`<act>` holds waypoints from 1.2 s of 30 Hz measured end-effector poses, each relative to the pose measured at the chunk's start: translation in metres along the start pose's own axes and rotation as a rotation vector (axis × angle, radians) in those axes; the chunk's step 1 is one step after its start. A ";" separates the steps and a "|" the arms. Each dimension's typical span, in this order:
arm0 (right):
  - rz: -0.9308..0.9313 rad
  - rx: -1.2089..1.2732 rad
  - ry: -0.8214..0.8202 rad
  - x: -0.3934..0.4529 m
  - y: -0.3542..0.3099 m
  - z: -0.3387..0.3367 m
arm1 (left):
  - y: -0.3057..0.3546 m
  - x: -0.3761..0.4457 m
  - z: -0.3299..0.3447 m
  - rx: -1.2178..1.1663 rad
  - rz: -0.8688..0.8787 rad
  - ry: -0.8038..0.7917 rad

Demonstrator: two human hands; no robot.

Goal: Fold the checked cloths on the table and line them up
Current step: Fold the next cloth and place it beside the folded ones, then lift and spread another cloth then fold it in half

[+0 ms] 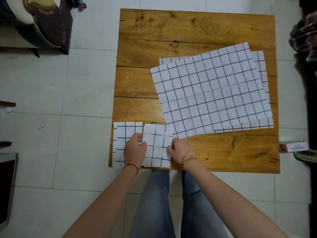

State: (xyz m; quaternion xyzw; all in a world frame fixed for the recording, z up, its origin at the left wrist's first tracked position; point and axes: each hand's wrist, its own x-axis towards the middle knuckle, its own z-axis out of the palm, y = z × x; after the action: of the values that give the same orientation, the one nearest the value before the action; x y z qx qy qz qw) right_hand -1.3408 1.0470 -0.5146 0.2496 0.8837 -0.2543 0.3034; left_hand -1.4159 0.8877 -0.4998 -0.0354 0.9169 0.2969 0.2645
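Note:
Two folded white cloths with black checks lie side by side at the near left corner of the wooden table [197, 28]. The left folded cloth [120, 134] sits at the table's corner. The right folded cloth [158, 148] lies between my hands. My left hand [134, 149] holds its left edge with curled fingers, and my right hand [181, 147] pinches its right edge. An unfolded checked cloth [211, 93] lies spread over the right half of the table, on top of another spread cloth [260, 66] whose edges show beneath it.
A small box [294, 146] and a shoe [307, 156] lie on the tiled floor right of the table. Dark furniture [42, 26] stands at the far left. My legs [171, 203] are under the near edge of the table.

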 end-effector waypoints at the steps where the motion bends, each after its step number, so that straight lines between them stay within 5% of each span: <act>1: 0.013 0.014 0.025 0.000 0.001 -0.001 | 0.000 -0.001 -0.002 0.033 0.013 0.025; 8: 0.010 0.100 0.429 0.006 0.025 -0.025 | 0.020 0.002 -0.007 0.097 0.282 0.052; 14: -0.046 -0.019 0.325 0.024 0.049 -0.029 | 0.050 0.015 0.008 0.245 0.548 -0.098; 23: -0.063 0.001 0.316 0.037 0.063 -0.034 | 0.080 0.019 0.032 0.340 0.647 -0.234; 36: -0.187 0.307 0.374 0.017 0.133 -0.121 | 0.157 0.016 0.048 0.341 0.690 -0.122</act>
State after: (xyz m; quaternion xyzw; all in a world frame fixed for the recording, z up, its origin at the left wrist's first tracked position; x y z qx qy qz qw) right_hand -1.3223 1.2237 -0.4826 0.2527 0.8947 -0.3618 0.0685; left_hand -1.4421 1.0456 -0.4585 0.3373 0.8936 0.2134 0.2053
